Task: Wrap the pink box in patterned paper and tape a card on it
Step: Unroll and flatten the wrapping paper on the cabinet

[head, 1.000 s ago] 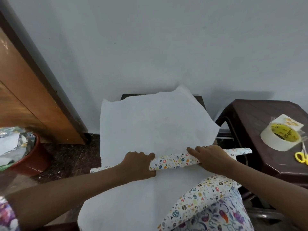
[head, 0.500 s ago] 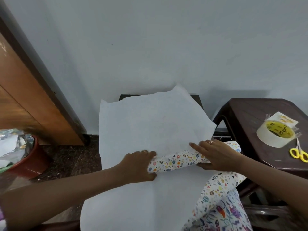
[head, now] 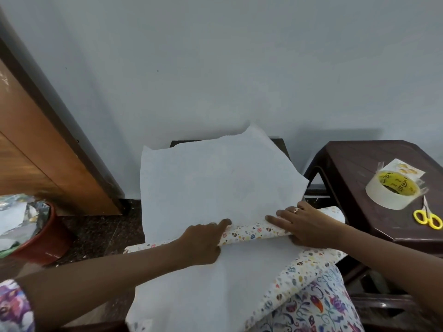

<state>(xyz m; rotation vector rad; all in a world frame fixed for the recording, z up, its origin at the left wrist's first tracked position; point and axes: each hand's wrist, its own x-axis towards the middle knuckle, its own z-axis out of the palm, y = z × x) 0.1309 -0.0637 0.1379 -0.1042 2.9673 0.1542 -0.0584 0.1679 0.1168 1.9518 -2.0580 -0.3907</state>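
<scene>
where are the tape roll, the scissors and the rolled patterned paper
tape roll (head: 393, 189) head view, on its yellow inner core
scissors (head: 426, 210) head view, where the blades meet the yellow handles
rolled patterned paper (head: 254, 232) head view, middle of the exposed printed stretch

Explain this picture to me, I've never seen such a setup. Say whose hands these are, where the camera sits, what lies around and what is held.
No machine here: a person works with bare hands, filmed by one camera worn on the head. The patterned paper lies white side up, with a rolled part across its middle. The left hand curls over that rolled part; the right hand presses flat on it. On the brown side table lie a tape roll, yellow scissors and a card. The pink box is not in view.
</scene>
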